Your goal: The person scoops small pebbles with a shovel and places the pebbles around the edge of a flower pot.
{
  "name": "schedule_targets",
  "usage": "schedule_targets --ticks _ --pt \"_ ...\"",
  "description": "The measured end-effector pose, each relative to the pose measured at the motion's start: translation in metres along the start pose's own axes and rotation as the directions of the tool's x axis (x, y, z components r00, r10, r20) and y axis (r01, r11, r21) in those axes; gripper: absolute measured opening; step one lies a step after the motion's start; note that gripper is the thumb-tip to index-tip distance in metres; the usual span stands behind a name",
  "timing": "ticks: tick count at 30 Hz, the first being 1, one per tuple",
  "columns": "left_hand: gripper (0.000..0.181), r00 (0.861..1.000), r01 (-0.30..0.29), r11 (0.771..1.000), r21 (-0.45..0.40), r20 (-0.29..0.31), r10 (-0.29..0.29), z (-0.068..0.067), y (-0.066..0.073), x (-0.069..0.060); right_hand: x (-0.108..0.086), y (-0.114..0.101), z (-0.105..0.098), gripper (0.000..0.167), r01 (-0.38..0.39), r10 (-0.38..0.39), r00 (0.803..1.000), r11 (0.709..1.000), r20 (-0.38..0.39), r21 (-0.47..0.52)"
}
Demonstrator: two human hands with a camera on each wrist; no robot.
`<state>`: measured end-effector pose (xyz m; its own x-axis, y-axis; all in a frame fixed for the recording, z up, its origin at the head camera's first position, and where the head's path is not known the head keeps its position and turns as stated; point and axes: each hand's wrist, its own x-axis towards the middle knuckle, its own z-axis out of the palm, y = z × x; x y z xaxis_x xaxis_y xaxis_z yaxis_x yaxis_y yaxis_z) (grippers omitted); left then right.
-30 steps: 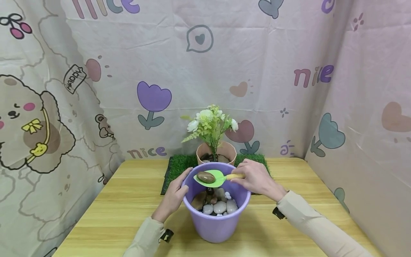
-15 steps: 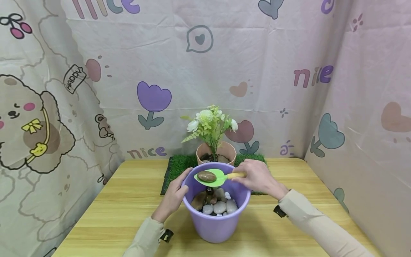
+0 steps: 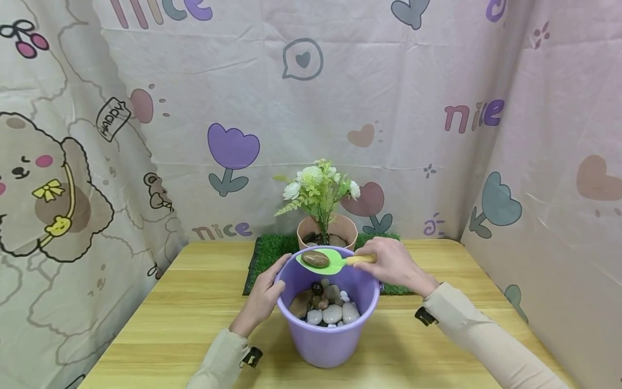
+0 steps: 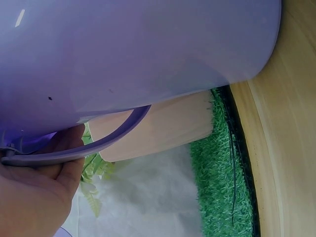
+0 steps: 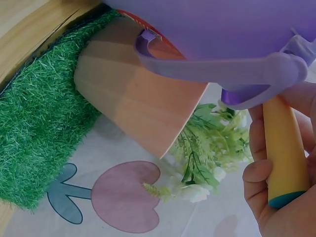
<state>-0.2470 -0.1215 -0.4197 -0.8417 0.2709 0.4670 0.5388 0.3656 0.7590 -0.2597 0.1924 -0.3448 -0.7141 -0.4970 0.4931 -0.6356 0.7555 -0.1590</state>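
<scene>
In my right hand (image 3: pixel 396 265) is a small garden trowel with a yellow handle (image 5: pixel 285 153) and a bright green blade (image 3: pixel 335 261). A smooth brown stone (image 3: pixel 316 259) lies on that blade, above the far part of the bucket's opening. The purple bucket (image 3: pixel 325 346) stands upright, with several grey, brown and white stones (image 3: pixel 332 313) inside. My left hand (image 3: pixel 262 297) grips its left rim, thumb at the edge. In the left wrist view, the bucket's handle (image 4: pixel 116 136) hangs down across those fingers.
Behind the bucket, a peach flowerpot (image 3: pixel 351 229) with white flowers (image 3: pixel 311 175) and some stones stands on a green artificial grass mat (image 3: pixel 272 248). The wooden table (image 3: pixel 194 302) extends to both sides. A printed cloth (image 3: pixel 311 108) hangs behind.
My right hand has raised the trowel and moved it slightly back and right, with the brown stone still on it. The left hand and bucket stay in place.
</scene>
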Motion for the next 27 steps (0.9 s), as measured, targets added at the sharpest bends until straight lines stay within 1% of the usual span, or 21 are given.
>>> schedule_targets --ticks 5,10,16,23,27 --pt "0.064 1.000 -0.006 1.000 0.007 -0.003 0.006 0.000 0.000 0.001 0.001 0.003 -0.001 0.017 0.010 -0.010 1.000 1.000 -0.023 0.002" --pt "0.065 1.000 -0.008 1.000 0.009 -0.004 0.008 0.000 -0.001 0.001 0.003 0.007 -0.003 0.017 0.018 -0.019 0.998 1.000 -0.063 -0.011" --pt "0.064 1.000 -0.004 1.000 -0.005 0.000 0.004 0.000 -0.001 0.001 0.006 0.010 -0.007 0.021 -0.050 0.049 0.996 0.999 -0.078 -0.017" --pt "0.064 1.000 -0.004 1.000 -0.017 -0.002 0.004 0.000 -0.001 0.000 0.014 0.014 -0.007 0.016 -0.114 0.110 0.989 0.993 -0.096 -0.031" --pt "0.064 1.000 0.001 1.000 -0.026 0.000 -0.001 0.000 -0.001 0.000 0.021 0.020 -0.004 0.017 -0.146 0.142 0.986 0.988 -0.083 -0.046"
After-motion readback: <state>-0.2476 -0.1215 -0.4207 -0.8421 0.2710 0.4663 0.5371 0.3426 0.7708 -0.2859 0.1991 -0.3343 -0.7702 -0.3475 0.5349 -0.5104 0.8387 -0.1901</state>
